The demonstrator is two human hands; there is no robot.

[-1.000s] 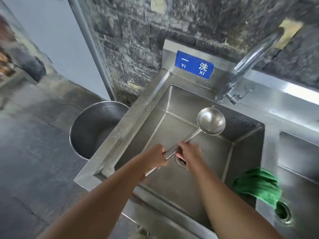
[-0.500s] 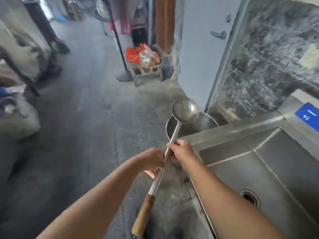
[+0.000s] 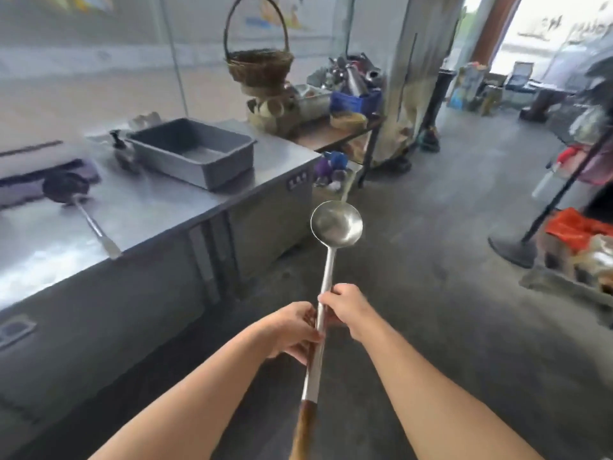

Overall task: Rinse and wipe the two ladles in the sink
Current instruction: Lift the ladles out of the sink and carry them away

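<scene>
Concrete floor [image 3: 431, 293] and a cluttered open workspace are seen from the head view, and no sink is caught in it anywhere. A steel counter [image 3: 159, 210] is set along the left side, with a grey tub [image 3: 195, 154] parked on top and a wicker basket [image 3: 258, 64] further back on a lower table.

The ladle [image 3: 335, 225] is held out over the floor, well apart from the counter, bowl up and pointed away, with its hollow turned to the camera. The metal shaft is gripped by both hands. The right hand [image 3: 348, 310] is wrapped round it higher up, fingers curled. The left hand [image 3: 292, 330] is closed on it just below, touching or nearly touching the right one. The wooden grip [image 3: 306, 423] at the near end is left free.

What looks like the second ladle [image 3: 66, 187] is laid on the counter, its handle tip poking past the edge.

Handling-wise, a stiff, tough tool can be expected, nothing fragile. The weight is probably carried out at the bowl, so a long lever is made of it. A bare steel shaft, if wet, is likely slippery, so the wooden end is probably the better place to be grabbed for one-handed carrying.
</scene>
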